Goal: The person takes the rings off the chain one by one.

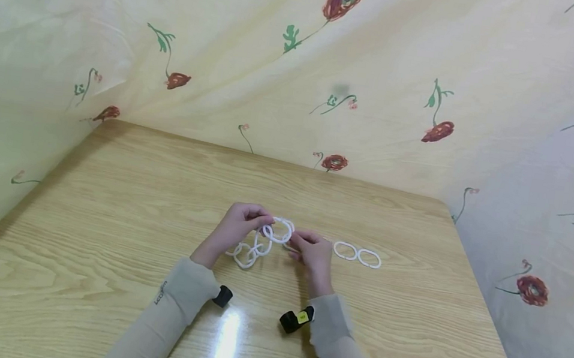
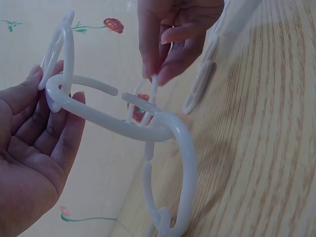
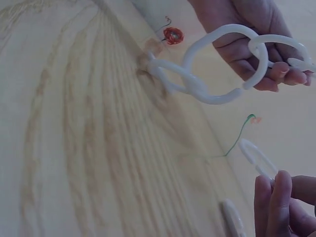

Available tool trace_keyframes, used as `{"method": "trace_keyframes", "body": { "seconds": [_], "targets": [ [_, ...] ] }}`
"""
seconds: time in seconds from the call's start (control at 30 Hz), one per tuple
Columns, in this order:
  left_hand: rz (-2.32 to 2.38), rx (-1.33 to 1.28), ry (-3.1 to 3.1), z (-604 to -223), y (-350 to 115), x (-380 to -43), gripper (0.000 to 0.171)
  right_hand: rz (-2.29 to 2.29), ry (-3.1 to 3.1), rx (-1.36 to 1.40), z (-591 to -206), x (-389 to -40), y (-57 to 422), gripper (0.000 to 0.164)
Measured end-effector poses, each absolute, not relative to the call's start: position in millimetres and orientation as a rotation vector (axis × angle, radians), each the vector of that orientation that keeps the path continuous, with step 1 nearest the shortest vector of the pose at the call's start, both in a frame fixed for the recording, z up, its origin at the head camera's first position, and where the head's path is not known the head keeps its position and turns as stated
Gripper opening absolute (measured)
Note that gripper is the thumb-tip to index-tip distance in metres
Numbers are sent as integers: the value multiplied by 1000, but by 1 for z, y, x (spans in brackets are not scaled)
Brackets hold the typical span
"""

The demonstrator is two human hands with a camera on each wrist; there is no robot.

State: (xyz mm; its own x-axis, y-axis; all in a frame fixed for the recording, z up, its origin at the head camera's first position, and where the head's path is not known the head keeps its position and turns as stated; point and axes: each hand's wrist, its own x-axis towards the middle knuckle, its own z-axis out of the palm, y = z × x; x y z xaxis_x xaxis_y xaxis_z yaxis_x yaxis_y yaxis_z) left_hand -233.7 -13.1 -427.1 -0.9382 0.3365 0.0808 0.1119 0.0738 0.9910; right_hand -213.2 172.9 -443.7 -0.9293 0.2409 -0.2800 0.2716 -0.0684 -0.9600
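Note:
In the head view my left hand (image 1: 233, 229) holds one link of a white plastic chain (image 1: 245, 265) between thumb and fingers. Several joined oval links, each with a small gap in its side, hang from it toward the table. Close by on the right, my right hand (image 1: 314, 258) pinches a separate white link (image 3: 244, 143) between thumb and fingertips. In the left wrist view the hanging link (image 2: 113, 123) shows its gap facing the right hand. Whether the pinched link touches the chain cannot be told.
Two white links (image 1: 346, 244) lie end to end on the wooden table (image 1: 155, 186), right of the right hand. Flowered cloth (image 1: 255, 90) rises behind the table and along both sides. Dark wrist cameras (image 1: 293, 322) sit at both cuffs.

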Motion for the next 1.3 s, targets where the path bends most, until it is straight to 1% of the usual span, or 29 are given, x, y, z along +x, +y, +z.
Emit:
{"method": "trace_keyframes", "body": {
  "seconds": [0.37,0.77,1.13,1.3],
  "targets": [
    [1996,444,2172,-427,-12,-233,17,-2123,2159,565,-452,-213,165,25],
    [1980,392,2172,-428,-12,-234,18,-2079,2148,543,-451,-213,161,21],
    [1972,377,2174,-426,-12,-234,18,-1890,2357,476,-445,-210,165,23],
    [1981,403,2161,-426,-13,-234,18,-1907,2392,409,-438,-206,167,25]
  ]
}}
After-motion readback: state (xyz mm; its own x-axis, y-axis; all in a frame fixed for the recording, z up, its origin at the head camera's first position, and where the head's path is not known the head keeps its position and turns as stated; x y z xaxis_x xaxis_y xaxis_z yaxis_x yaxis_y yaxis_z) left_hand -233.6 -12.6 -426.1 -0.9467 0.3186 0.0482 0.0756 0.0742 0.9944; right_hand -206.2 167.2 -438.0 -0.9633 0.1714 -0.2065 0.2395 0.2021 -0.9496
